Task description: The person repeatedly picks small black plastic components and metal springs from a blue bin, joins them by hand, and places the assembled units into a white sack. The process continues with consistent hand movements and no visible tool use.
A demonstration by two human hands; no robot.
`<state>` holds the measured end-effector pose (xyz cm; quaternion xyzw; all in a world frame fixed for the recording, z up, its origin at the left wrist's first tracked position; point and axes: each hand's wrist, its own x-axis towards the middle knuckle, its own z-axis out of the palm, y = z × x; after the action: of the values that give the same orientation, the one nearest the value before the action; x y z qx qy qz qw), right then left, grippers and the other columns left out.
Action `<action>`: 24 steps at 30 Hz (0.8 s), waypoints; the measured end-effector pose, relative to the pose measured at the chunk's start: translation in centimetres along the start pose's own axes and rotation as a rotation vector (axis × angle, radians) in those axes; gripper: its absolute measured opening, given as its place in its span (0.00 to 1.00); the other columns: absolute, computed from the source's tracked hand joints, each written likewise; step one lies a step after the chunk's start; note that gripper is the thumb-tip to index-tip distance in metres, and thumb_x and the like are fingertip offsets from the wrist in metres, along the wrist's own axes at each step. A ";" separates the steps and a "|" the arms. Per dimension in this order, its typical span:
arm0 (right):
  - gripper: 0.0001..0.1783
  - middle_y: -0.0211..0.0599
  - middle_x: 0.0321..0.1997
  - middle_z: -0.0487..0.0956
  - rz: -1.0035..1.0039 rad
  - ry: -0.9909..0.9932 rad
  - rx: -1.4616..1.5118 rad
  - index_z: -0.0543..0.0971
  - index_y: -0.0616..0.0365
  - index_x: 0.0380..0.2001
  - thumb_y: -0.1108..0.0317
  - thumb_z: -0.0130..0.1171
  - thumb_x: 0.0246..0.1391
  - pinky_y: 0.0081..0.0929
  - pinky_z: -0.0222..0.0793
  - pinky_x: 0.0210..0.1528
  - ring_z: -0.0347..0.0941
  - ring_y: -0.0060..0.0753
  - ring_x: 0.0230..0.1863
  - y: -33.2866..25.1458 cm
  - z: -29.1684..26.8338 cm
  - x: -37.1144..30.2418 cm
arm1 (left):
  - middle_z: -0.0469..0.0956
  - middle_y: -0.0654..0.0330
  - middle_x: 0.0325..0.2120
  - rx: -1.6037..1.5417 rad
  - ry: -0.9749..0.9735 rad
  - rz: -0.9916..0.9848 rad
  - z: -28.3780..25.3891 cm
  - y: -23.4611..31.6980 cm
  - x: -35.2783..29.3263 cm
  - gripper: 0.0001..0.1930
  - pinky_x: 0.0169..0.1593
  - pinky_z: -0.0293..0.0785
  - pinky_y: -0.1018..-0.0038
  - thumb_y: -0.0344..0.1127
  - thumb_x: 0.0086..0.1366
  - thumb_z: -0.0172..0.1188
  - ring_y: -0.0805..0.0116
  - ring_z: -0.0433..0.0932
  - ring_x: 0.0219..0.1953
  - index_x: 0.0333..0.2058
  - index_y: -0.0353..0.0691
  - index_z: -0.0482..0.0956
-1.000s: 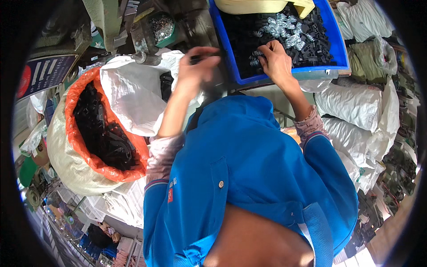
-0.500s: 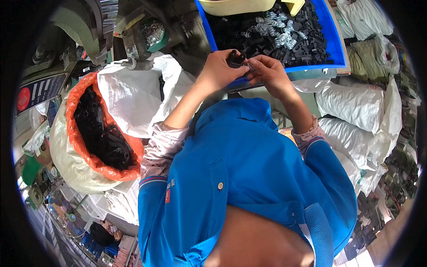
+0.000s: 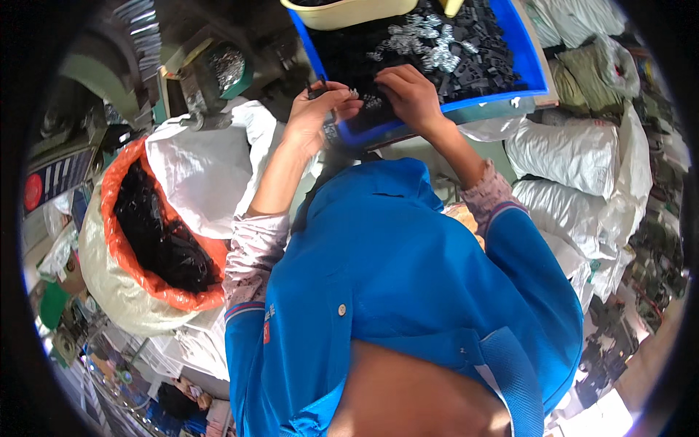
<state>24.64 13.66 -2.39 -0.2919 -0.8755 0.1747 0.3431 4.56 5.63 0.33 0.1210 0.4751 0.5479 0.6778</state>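
My left hand (image 3: 314, 115) is closed around a small black plastic part (image 3: 317, 90), most of it hidden by the fingers. A small silvery piece (image 3: 354, 95), seemingly a coil spring, shows at its thumb tip. Over the near side of the blue tray (image 3: 466, 109) is my right hand (image 3: 413, 98), its fingers curled together; whatever they hold, if anything, is hidden. Loose black plastic parts (image 3: 492, 62) fill the tray, with a heap of silvery coil springs (image 3: 440, 54) on top. A few more springs (image 3: 372, 102) lie between my hands.
A cream-yellow basin (image 3: 357, 14) sits across the tray's far side. At left stand an orange-lined sack (image 3: 116, 218) of black parts, a white sack (image 3: 196, 175) and a green bowl (image 3: 237, 84) of small metal pieces near machinery. White sacks (image 3: 564, 156) are stacked at right.
My hands, close together before, are now apart: the left has moved left and down with the black part, the right left and up over the tray. The whole view has shifted slightly.
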 end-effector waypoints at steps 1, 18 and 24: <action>0.13 0.36 0.41 0.81 -0.059 -0.046 -0.150 0.81 0.58 0.36 0.78 0.64 0.43 0.33 0.74 0.43 0.76 0.42 0.42 1.0 0.2 0.1 | 0.82 0.48 0.32 0.011 -0.006 -0.002 0.1 -0.1 0.2 0.05 0.38 0.83 0.70 0.23 0.59 0.61 0.60 0.83 0.32 0.35 0.31 0.77; 0.08 0.32 0.29 0.82 0.697 0.243 0.264 0.80 0.62 0.38 0.74 0.60 0.54 0.19 0.72 0.38 0.76 0.19 0.33 9.9 -10.3 -4.8 | 0.81 0.51 0.36 -0.032 -0.063 0.188 0.6 -0.4 -1.0 0.06 0.46 0.82 0.68 0.22 0.59 0.62 0.59 0.83 0.39 0.37 0.30 0.79; 0.21 0.41 0.38 0.79 0.591 -0.005 -0.101 0.80 0.56 0.48 0.70 0.67 0.47 0.28 0.72 0.36 0.74 0.30 0.30 8.4 -10.1 -4.0 | 0.82 0.54 0.34 -0.021 -0.081 0.252 1.1 -0.2 -1.4 0.08 0.44 0.80 0.69 0.25 0.57 0.66 0.61 0.83 0.38 0.36 0.34 0.81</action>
<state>37.42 18.69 -1.50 -0.5503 -0.7612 0.2239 0.2602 5.58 4.71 1.46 0.1946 0.4224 0.6285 0.6234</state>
